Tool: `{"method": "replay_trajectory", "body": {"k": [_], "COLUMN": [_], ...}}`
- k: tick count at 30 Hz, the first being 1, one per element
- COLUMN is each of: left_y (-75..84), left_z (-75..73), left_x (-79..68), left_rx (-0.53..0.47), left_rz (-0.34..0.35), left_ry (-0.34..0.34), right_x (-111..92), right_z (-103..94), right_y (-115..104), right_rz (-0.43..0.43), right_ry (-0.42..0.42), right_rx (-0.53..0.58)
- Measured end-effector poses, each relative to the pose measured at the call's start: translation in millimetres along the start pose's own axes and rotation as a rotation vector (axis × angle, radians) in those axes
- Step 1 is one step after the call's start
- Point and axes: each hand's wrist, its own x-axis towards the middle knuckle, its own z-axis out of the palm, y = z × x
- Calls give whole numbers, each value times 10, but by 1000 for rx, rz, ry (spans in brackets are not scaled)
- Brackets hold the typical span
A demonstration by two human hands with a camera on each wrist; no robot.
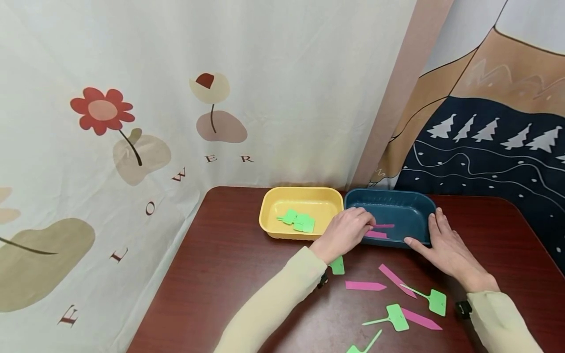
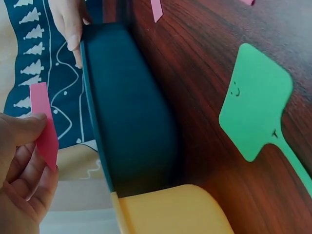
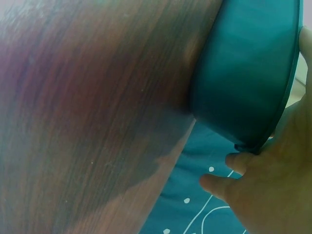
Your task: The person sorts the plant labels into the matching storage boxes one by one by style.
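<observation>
My left hand (image 1: 346,233) is over the near left part of the dark blue tray (image 1: 397,193). It pinches a pink pointed plant label (image 2: 45,124) between thumb and fingers. In the head view, two pink strips show beside those fingertips, over the tray's inside. My right hand (image 1: 454,255) lies spread around the tray's near right corner, thumb at the front rim and fingers along the right side. To the left, a yellow tray (image 1: 269,223) stands against the blue one, with several green plant tags (image 1: 303,222) lying in it.
On the brown table (image 1: 212,274) in front of the trays lie loose pink labels (image 1: 365,286) and several green T-shaped tags (image 1: 398,317), some overlapping. One green tag (image 2: 256,102) lies under my left forearm. Printed curtains (image 1: 300,122) hang behind the table's back edge.
</observation>
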Motion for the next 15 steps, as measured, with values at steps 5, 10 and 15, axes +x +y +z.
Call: {"method": "replay_trajectory", "body": {"k": [5,10,15], "left_y": [-42,-111,-144], "left_z": [100,191,245], "left_x": [69,114,145], "left_rx": [-15,-65,-66], "left_rz": [-36,-95,-104], "left_ry": [-7,-37,-60], "right_x": [0,-5,-3], "right_z": [0,-3,-2], "right_y": [1,-1,1], "right_rz": [-2,-4,-4], "right_ry": [2,-1,-1], "right_rx": [2,5,5]}}
